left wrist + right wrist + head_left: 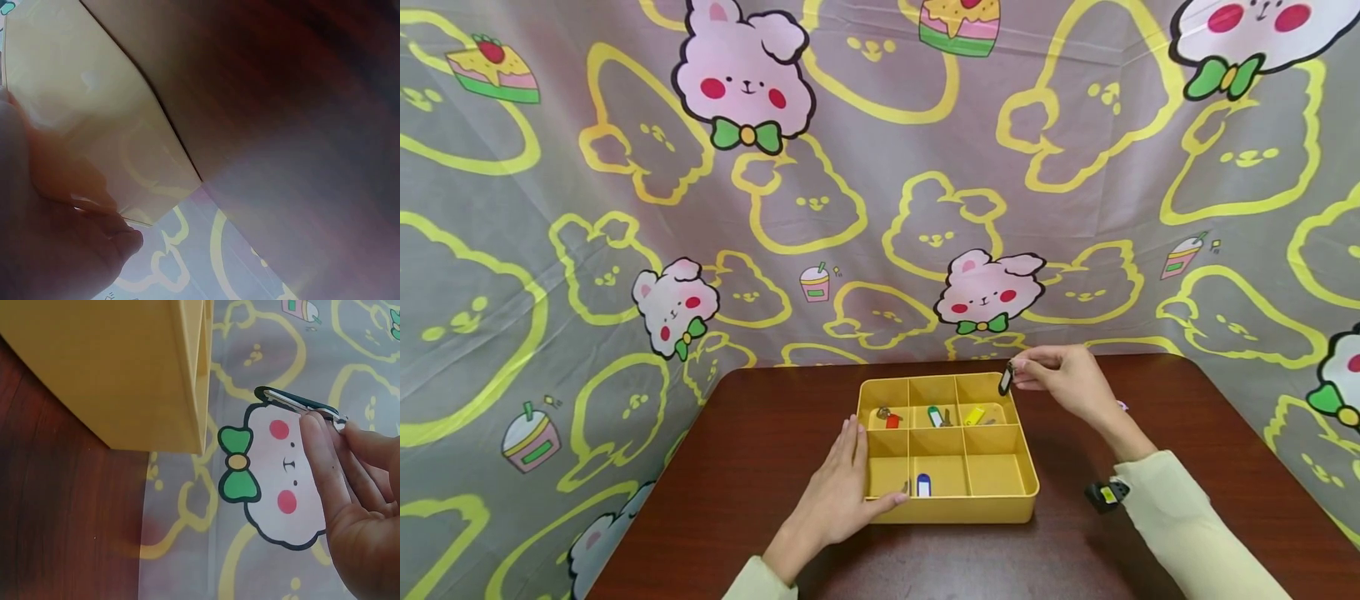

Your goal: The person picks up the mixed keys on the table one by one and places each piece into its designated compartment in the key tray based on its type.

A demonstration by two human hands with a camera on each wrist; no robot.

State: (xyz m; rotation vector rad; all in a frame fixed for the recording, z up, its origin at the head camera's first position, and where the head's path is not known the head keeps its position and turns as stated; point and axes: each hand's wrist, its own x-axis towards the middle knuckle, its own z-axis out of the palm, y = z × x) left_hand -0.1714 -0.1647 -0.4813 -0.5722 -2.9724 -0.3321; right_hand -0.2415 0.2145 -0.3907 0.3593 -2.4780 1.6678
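A yellow box (955, 508) split into several compartments stands on the table. My left hand (835, 487) rests against its left side with fingers extended, the thumb lying along the front rim. Above the back right corner, my right hand (1063, 379) pinches a key ring with a black key tag (1006, 380), which hangs from the fingertips; in the right wrist view the tag (294, 400) juts out beside a metal piece. In the back row lie a red key tag (892, 422), a green key tag (935, 416) and a yellow key tag (974, 416), with keys. A blue key tag (923, 485) lies in the front middle.
The dark brown table (760, 450) extends around the box. A patterned cloth (865, 200) hangs behind it and along the sides. Behind the right wrist a small whitish-purple item (1122, 405) is partly hidden. A black device (1107, 495) is strapped to the right wrist.
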